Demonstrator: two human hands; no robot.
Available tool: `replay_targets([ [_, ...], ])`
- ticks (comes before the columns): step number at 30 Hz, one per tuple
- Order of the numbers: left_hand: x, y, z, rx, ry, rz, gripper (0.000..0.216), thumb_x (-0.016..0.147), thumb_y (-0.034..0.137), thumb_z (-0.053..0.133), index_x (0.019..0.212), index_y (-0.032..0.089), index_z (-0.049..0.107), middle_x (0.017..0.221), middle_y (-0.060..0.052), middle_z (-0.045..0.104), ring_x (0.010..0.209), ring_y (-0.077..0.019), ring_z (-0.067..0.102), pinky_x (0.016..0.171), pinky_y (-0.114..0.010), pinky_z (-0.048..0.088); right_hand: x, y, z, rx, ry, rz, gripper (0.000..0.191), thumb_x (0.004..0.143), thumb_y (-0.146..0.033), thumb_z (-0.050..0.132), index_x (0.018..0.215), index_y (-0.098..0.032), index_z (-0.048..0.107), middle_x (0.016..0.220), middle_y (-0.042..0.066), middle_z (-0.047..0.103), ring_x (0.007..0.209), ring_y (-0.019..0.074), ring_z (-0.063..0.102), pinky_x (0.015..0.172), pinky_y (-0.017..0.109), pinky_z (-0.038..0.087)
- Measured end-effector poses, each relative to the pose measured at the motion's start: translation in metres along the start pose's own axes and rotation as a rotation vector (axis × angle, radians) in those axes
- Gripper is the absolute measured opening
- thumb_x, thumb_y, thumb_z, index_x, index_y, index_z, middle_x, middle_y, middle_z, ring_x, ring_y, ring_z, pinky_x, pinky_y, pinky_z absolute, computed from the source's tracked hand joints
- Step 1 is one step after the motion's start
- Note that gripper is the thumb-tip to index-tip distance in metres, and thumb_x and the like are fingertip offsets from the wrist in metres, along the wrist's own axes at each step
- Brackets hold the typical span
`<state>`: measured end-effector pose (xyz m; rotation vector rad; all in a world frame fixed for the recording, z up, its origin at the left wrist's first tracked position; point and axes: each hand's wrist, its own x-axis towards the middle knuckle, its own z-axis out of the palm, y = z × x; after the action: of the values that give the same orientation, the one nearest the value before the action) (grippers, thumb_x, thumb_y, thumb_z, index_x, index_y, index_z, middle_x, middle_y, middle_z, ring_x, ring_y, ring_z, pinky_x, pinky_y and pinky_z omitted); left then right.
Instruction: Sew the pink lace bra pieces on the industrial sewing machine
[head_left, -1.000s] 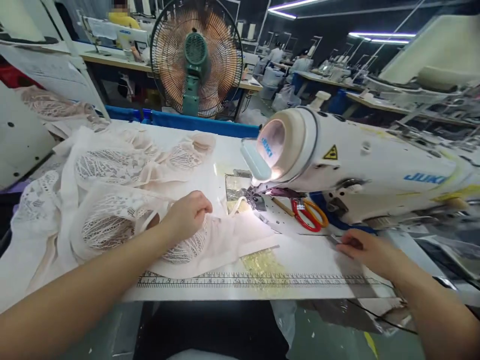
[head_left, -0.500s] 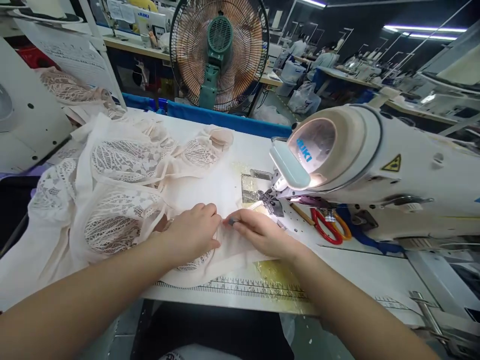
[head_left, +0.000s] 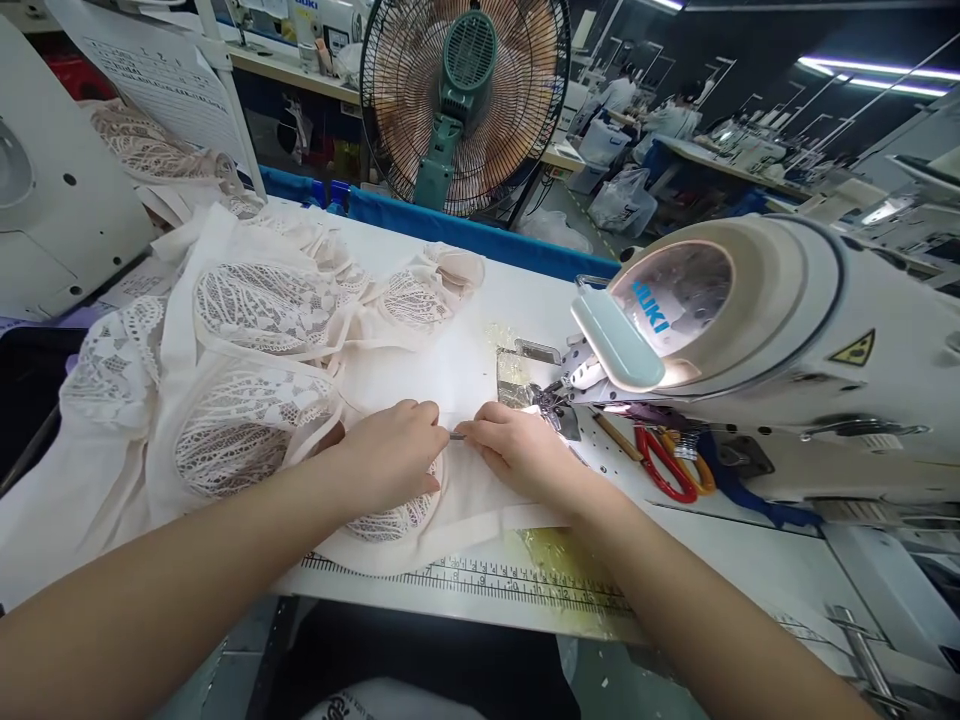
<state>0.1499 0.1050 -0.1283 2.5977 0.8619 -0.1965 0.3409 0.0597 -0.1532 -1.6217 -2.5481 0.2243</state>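
My left hand [head_left: 394, 455] rests closed on pale pink lace fabric [head_left: 255, 400] spread over the white table [head_left: 465, 370], its fingers pinching the cloth. My right hand [head_left: 517, 455] is closed around a small metal tool [head_left: 457, 435], whose tip meets the fabric right at my left fingertips. Both hands lie just in front of the needle and presser foot [head_left: 551, 400] of a white sewing machine [head_left: 765, 330]. What kind of tool it is, I cannot make out.
Red and orange scissors [head_left: 667, 465] lie on the machine bed under its arm. A ruler strip [head_left: 480, 580] runs along the table's front edge. A green standing fan [head_left: 461, 100] stands behind the table, with other workstations and people beyond it.
My right hand came from the table's right side with the small tool and now sits beside my left hand on the fabric. The view has shifted down and to the right.
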Motion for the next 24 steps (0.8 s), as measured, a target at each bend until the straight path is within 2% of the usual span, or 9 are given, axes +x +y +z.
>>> replay_targets([
  [9,0.002,-0.001,-0.002,0.037,-0.023,-0.001,0.016,0.075,0.028,0.062,0.087,0.017,0.058,0.098,-0.005,0.053,0.091,-0.0212,0.05,0.062,-0.029,0.038,0.002,-0.008,0.0,-0.095,-0.03,0.018,0.032,0.085,-0.013,0.036,0.097,-0.021,0.065,0.08,0.007,0.058,0.064,0.0149,0.049,0.048,0.024,0.028],
  [14,0.003,-0.001,-0.001,0.06,-0.029,0.006,0.018,0.075,0.027,0.061,0.09,0.016,0.059,0.099,-0.005,0.053,0.093,-0.0218,0.05,0.063,-0.028,0.039,0.004,-0.01,-0.004,-0.132,-0.103,0.048,0.03,0.081,-0.01,0.04,0.094,-0.021,0.064,0.081,0.006,0.057,0.059,0.0141,0.044,0.047,0.026,0.023],
  [24,0.004,-0.002,-0.002,0.076,-0.009,0.009,0.012,0.076,0.026,0.06,0.084,0.017,0.058,0.096,-0.004,0.052,0.089,-0.0203,0.05,0.059,-0.027,0.037,-0.004,-0.008,-0.011,-0.258,-0.157,0.041,0.025,0.081,-0.012,0.041,0.094,-0.019,0.061,0.076,0.004,0.05,0.055,0.0122,0.031,0.047,0.026,0.014],
])
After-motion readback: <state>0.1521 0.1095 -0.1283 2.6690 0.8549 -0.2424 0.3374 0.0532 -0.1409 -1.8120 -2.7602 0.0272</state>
